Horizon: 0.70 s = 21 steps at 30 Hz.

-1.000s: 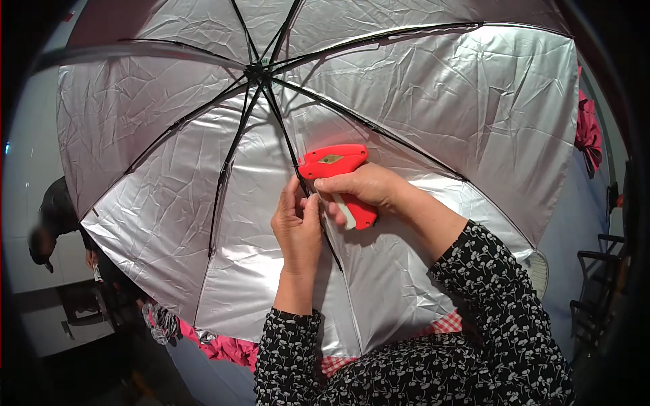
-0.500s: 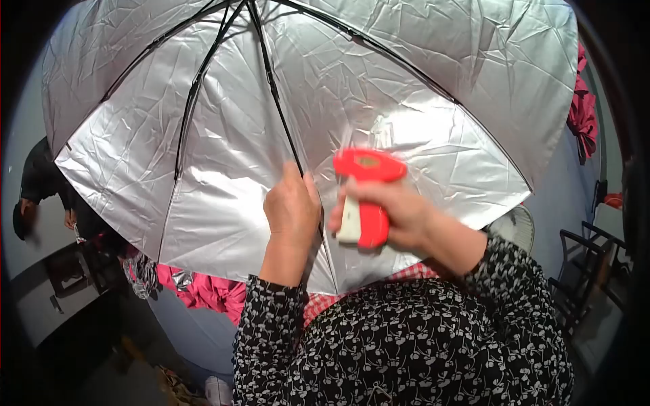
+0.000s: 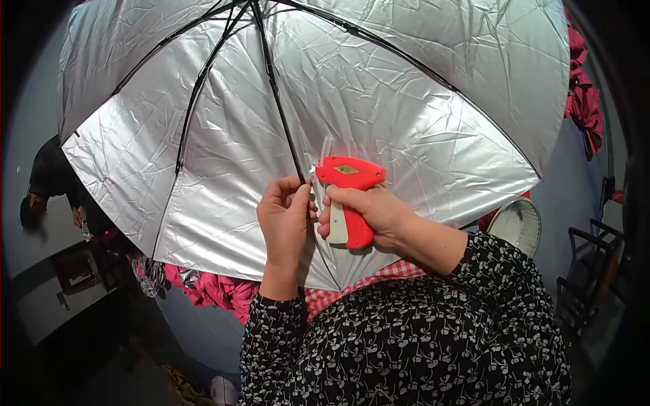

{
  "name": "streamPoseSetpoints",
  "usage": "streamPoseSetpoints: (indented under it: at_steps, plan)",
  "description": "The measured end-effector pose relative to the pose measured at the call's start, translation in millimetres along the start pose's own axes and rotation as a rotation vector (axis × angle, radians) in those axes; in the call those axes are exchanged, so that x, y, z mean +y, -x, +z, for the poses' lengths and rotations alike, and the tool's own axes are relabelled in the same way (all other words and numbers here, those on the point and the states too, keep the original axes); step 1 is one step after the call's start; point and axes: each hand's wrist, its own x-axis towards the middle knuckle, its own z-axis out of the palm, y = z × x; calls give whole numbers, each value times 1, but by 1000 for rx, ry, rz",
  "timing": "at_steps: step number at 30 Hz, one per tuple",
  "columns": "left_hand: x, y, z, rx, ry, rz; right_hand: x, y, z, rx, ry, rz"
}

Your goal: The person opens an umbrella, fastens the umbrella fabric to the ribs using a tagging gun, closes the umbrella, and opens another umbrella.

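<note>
An open umbrella [image 3: 393, 95] with a silver lining spreads before me, its inside facing up. My left hand [image 3: 281, 220] is closed, thumb and fingers pinching a black umbrella rib [image 3: 283, 118] near the lower part of the canopy. My right hand [image 3: 382, 213] is wrapped round the handle of a red and white tagging gun [image 3: 352, 174]. The gun's front end points left, close beside the left fingertips and the rib. Whether its needle touches the fabric is hard to make out.
Crumpled pink fabric [image 3: 213, 294] lies below the canopy at left, with more pink fabric [image 3: 583, 101] at right. A round metallic container [image 3: 518, 227] stands right of my forearm. A person in dark clothes [image 3: 57, 172] is at far left. Black metal frames [image 3: 589, 271] stand at right.
The tagging gun has moved left and slightly down, up to my left hand. My left fingers have shifted to a clearer pinch on the rib. The canopy has moved slightly.
</note>
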Motion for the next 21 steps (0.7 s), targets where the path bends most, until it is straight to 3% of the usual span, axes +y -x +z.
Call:
streamPoseSetpoints:
  at_steps: [21]
  plan:
    - [-8,3,2,65,133,-13,3,3,-4,-10,98,71]
